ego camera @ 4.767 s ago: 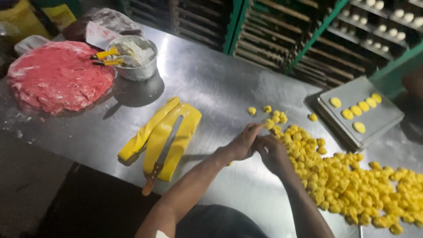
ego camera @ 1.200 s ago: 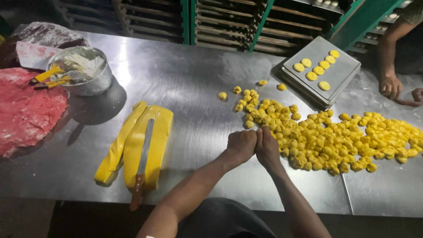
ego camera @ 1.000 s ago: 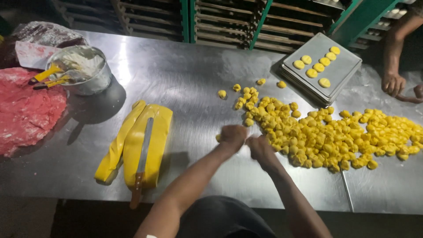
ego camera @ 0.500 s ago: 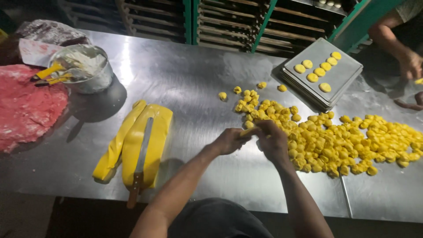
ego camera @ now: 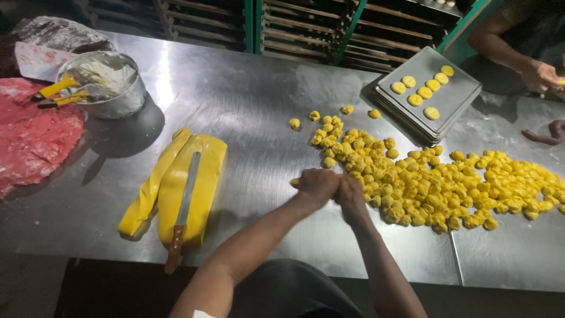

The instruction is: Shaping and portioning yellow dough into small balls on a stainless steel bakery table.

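- Yellow dough piece (ego camera: 294, 182) peeks out at the left edge of the left hand (ego camera: 318, 185), low in the frame's centre, at the near edge of the pile of yellow dough pieces (ego camera: 435, 182).
- Half a second ago the hands were slightly apart; now the right hand (ego camera: 351, 195) presses against the left, fingers closed around the piece, so rolling looks underway.
- Yellow dough slab (ego camera: 182, 182) with a knife (ego camera: 183, 212) lies unchanged left of centre on the steel table (ego camera: 247, 100).
- Baking tray (ego camera: 456, 97), upper right, holds six shaped rounds.
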